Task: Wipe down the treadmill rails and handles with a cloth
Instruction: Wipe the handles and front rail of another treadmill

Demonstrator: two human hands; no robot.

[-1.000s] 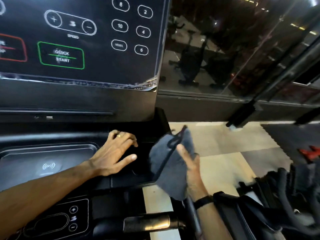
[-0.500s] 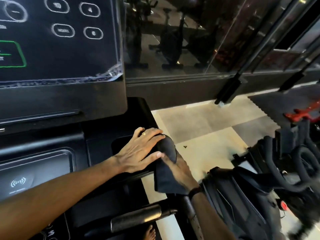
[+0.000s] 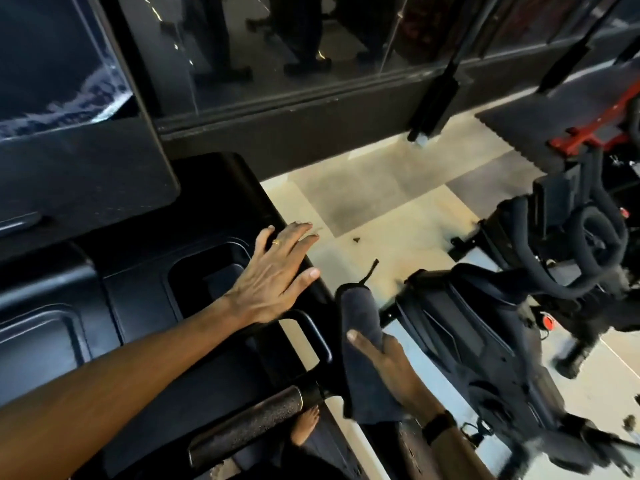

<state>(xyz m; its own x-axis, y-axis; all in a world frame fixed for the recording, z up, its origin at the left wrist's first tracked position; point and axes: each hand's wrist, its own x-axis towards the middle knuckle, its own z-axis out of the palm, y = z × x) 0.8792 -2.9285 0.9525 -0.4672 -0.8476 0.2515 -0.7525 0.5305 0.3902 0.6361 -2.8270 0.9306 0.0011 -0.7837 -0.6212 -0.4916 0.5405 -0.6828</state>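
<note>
We see the left hand (image 3: 273, 275) lying flat, fingers straight, on the right edge of the console (image 3: 145, 282). The right hand (image 3: 388, 365) grips the cloth (image 3: 360, 317) just beside that edge, thumb across it, above the handle (image 3: 249, 424).

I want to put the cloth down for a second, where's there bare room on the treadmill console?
The recessed tray just left of the left hand looks bare. The flat tray further left too. The right edge is crowded: right hand holding the cloth beside the side handle.
</note>
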